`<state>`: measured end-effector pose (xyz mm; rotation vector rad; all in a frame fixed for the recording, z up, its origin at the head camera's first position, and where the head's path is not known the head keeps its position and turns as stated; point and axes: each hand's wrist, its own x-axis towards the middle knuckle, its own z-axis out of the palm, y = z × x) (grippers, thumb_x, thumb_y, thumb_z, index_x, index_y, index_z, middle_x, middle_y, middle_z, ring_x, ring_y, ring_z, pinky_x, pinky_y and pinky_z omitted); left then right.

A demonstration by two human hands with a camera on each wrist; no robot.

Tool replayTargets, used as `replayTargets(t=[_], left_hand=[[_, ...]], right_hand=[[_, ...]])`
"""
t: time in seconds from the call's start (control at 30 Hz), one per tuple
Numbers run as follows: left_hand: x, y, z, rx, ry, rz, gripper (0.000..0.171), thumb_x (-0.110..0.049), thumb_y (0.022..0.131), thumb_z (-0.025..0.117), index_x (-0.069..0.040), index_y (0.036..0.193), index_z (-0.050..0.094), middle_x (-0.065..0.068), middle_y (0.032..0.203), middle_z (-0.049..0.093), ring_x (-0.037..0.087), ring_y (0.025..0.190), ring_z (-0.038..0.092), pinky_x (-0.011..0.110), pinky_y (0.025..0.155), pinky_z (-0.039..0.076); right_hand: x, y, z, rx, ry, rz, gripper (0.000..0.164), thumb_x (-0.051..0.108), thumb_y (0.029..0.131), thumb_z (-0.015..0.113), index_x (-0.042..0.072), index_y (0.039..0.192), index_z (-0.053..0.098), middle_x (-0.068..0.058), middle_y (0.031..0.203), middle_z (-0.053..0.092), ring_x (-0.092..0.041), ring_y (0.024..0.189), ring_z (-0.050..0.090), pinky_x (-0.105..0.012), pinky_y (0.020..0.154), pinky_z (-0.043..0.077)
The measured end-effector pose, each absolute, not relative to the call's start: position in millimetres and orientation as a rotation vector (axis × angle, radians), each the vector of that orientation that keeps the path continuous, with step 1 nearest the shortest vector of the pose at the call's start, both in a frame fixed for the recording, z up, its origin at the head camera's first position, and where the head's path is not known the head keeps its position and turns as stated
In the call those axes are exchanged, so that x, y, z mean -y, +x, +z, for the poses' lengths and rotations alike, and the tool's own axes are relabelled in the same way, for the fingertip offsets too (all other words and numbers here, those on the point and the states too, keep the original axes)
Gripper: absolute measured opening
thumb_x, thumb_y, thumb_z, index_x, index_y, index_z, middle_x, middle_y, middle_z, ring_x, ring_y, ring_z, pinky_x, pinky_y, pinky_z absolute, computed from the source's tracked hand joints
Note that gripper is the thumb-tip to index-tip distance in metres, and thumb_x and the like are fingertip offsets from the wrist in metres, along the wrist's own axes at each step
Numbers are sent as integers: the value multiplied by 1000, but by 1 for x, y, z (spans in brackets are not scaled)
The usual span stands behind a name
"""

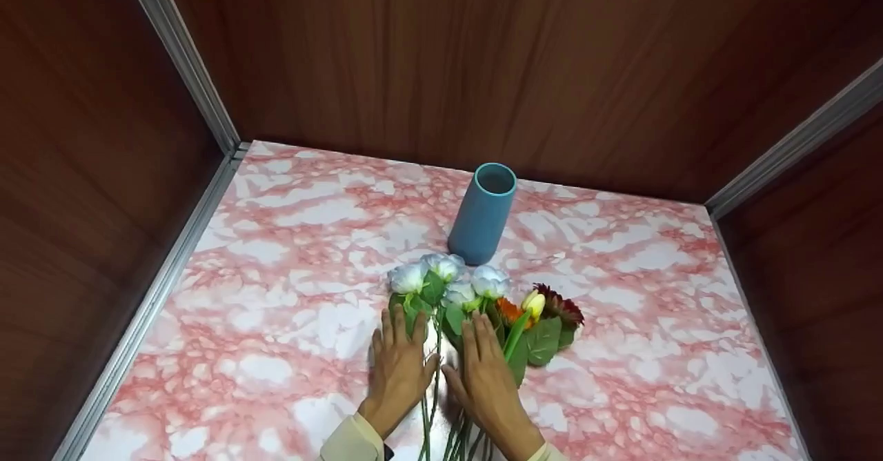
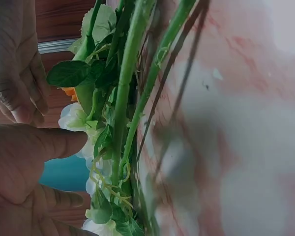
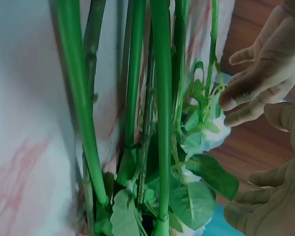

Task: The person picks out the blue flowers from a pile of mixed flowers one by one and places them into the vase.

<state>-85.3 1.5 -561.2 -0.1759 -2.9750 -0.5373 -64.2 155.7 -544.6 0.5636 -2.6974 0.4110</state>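
White flowers (image 1: pixel 408 278), an orange flower (image 1: pixel 509 310), a pale yellow tulip (image 1: pixel 534 303) and a dark red flower (image 1: pixel 566 309) lie on the tabletop, their stems (image 1: pixel 426 419) running toward the near edge. My left hand (image 1: pixel 399 368) hovers palm down with straight fingers over the left of the bunch. Beside it, my right hand (image 1: pixel 488 378) spreads over the stems and leaves near the tulip. Both wrist views show a gap between the palms and the green stems (image 3: pixel 163 108). Neither hand grips anything. Behind the blooms stands an upright blue vase (image 1: pixel 483 219), its mouth facing up.
The pink-and-white marbled tabletop (image 1: pixel 276 295) is enclosed by dark wooden panels (image 1: pixel 414 61) at the back and both sides. Metal strips (image 1: pixel 186 61) run along the corners and the left edge.
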Motion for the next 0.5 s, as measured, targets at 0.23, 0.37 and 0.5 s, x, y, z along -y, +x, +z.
replayTargets(t=[0.23,0.37,0.5], left_hand=[[0,-88,-564,2962,-201,-506,78,-44,74,67,-16,139,34,25,140,26,43,128,21,55,97,27],[0,-90,-565,2953,-210,-510,78,-44,74,67,-16,139,34,26,139,27,44,128,23,54,96,28],[1,-92,-566,2934,-196,-525,78,-42,73,68,-15,138,35,26,138,29,44,127,24,53,95,30]], right_hand=[[-148,-60,-547,2698,586,419,72,36,80,62,-9,131,37,-25,139,29,-39,125,31,-46,95,35],[-145,-58,-550,2691,617,398,72,36,79,62,-9,130,38,-27,137,32,-40,123,33,-46,95,35],[-142,-57,-553,2704,626,366,71,36,78,63,-9,129,39,-27,134,36,-39,122,36,-46,94,36]])
